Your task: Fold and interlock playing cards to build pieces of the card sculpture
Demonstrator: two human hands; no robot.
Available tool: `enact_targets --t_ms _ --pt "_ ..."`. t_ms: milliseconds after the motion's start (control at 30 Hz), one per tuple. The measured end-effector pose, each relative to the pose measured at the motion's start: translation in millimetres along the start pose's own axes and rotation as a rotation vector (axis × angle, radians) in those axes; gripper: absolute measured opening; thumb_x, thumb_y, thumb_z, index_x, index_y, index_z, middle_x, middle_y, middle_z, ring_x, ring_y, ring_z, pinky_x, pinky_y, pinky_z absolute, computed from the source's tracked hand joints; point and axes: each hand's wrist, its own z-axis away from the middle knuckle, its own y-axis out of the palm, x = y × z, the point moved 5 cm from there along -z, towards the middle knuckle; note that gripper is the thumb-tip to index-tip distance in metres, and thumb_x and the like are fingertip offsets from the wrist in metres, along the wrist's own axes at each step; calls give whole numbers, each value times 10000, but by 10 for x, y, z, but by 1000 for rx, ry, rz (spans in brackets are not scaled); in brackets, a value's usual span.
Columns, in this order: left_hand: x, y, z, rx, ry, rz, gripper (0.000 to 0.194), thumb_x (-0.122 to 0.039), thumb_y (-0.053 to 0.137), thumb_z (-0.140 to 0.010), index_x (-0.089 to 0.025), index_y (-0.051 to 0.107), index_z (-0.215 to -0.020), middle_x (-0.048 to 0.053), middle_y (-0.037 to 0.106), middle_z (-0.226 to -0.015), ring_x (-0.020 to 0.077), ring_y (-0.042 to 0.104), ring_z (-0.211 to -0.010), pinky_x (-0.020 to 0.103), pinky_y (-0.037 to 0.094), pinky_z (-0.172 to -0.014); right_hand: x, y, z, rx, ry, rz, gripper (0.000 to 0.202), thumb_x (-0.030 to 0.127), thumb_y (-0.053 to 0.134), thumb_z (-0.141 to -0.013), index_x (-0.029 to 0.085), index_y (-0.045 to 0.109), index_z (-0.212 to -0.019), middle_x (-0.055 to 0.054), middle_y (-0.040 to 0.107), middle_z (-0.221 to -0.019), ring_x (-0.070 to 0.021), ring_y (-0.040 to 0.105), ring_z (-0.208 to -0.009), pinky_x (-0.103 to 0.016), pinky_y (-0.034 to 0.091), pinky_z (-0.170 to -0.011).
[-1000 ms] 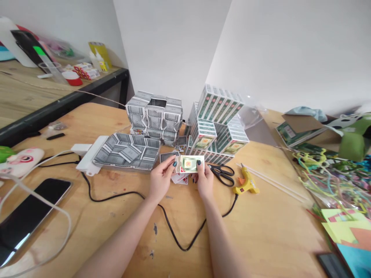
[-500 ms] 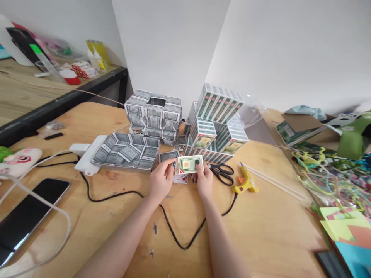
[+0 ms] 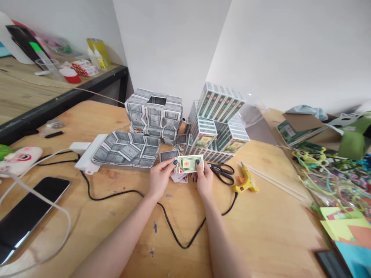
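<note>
A small green and white card box [image 3: 189, 163] is held level over the middle of the wooden table. My right hand [image 3: 204, 178] grips its right end, thumb on the front face. At its left end, my left hand [image 3: 161, 178] pinches the edge or flap between thumb and fingers. Loose playing cards [image 3: 181, 177] lie just below the box, and a face-down card [image 3: 169, 155] is behind my left fingers. Black scissors [image 3: 222, 173] rest to the right of my right hand, beside a yellow glue gun [image 3: 245, 180].
A tray made of cards [image 3: 124, 151] and a card-covered structure [image 3: 155, 116] stand at centre left. Stacked card boxes [image 3: 217, 127] rise behind my hands. A phone [image 3: 31, 212], white power strip [image 3: 91, 154] and black cable [image 3: 171, 227] are leftward; an open carton [image 3: 304, 123] is right.
The card box has shifted very slightly right and up. My left hand is turned a little and its fingers have moved slightly at the box's left end.
</note>
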Motion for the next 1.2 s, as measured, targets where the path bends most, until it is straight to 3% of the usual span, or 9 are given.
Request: enact_targets --t_ms 567,800,1200 --pt "66 -22 10 -107 -40 128 380 -314 685 -626 -173 670 -978 80 671 -994 136 630 -729 285 530 -699 48 60 42 84 -68 -1 254 429 467 -821 198 441 -718 70 417 -516 -78 393 -398 -202 300 -380" --pt "47 -22 29 -150 -50 167 385 -294 696 -606 -155 675 -965 77 691 -911 125 625 -684 264 520 -669 -5 77 52 129 -51 -49 251 439 462 -823 208 422 -731 72 407 -508 -81 385 -393 -204 305 -381" --pt "29 -97 38 -192 82 -32 361 -330 640 -675 -164 664 -994 83 683 -965 181 642 -785 298 525 -710 -86 108 74 149 5 -94 263 475 433 -828 213 448 -810 61 407 -538 -90 378 -416 -213 315 -394"
